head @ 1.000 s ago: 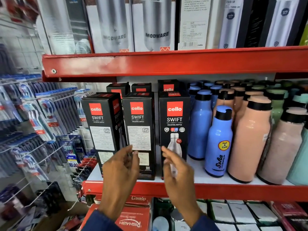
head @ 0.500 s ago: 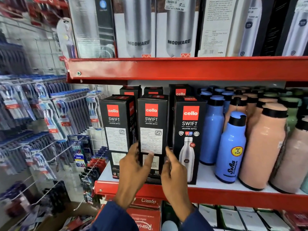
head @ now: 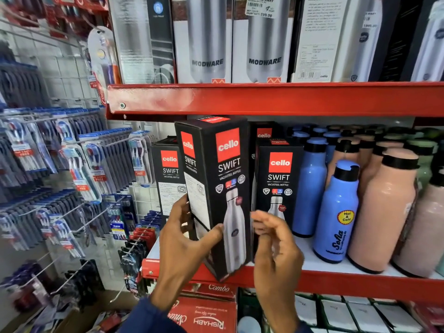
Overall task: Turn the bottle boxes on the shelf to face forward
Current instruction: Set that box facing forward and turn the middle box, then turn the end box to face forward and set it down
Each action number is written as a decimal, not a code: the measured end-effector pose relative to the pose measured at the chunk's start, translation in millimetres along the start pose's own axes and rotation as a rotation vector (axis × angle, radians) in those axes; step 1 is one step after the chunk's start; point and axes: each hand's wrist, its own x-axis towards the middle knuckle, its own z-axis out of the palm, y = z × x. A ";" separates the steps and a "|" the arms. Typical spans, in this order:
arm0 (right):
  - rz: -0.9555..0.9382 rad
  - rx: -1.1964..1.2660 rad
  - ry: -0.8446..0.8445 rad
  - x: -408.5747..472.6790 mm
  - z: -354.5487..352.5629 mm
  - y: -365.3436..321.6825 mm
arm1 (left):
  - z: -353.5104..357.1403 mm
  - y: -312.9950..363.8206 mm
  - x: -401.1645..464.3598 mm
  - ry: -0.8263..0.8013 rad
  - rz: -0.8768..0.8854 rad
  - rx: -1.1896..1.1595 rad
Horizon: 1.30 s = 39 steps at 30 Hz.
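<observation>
Now your left hand [head: 185, 239] has the middle Swift box [head: 216, 195] gripped, thumb across its picture face, lifted off the shelf [head: 336, 282] at its front edge and tilted (half a second ago it stood label-forward between its neighbours). Your right hand [head: 276, 246] hovers just beside it, fingers loosely curled, holding nothing. The turn looks nearly done; set it down squarely.

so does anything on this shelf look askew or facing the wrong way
Yes. The middle Swift box is lifted and tilted, held in the left hand, its base past the red shelf edge. The left Swift box shows its printed text panel, not the bottle picture like the right Swift box.
</observation>
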 end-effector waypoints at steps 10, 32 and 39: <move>0.096 -0.084 -0.320 4.7 8.5 4.7 | -4.7 -2.3 16.8 -0.273 0.050 -0.051; 0.069 -0.293 -0.327 28.9 40.0 76.0 | 25.3 -71.3 33.8 -0.301 0.004 0.194; 0.078 -0.297 -0.302 27.3 38.3 81.4 | 26.4 -72.1 30.8 -0.331 -0.022 0.210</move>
